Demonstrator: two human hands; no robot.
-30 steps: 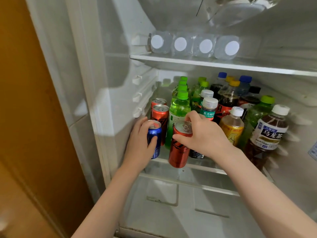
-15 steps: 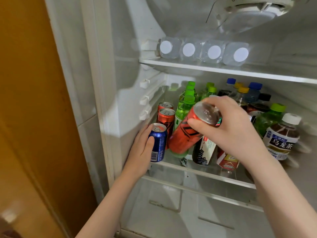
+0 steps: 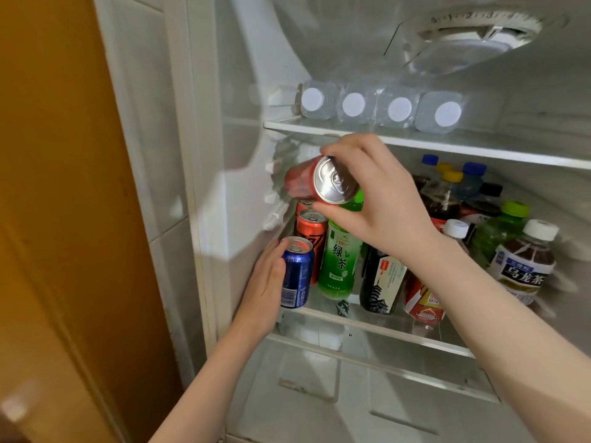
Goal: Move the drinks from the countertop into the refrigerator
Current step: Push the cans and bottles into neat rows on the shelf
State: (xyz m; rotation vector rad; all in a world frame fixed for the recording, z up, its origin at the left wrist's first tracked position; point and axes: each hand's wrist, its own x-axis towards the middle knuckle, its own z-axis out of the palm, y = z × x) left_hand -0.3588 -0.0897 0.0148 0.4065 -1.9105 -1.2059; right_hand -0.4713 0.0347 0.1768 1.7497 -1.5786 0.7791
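Lifted higher since a moment ago, the red can (image 3: 315, 183) lies tipped sideways in the right hand (image 3: 380, 199) above the refrigerator shelf (image 3: 377, 324); the left hand (image 3: 265, 292) grips the blue can (image 3: 296, 272) standing there.

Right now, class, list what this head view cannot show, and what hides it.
Head view only.
Red can label: blurred, partly under the right hand.
Blue can left side: covered by the left hand.
Rear bottles labels: hidden by the front row.
Countertop: outside the frame.
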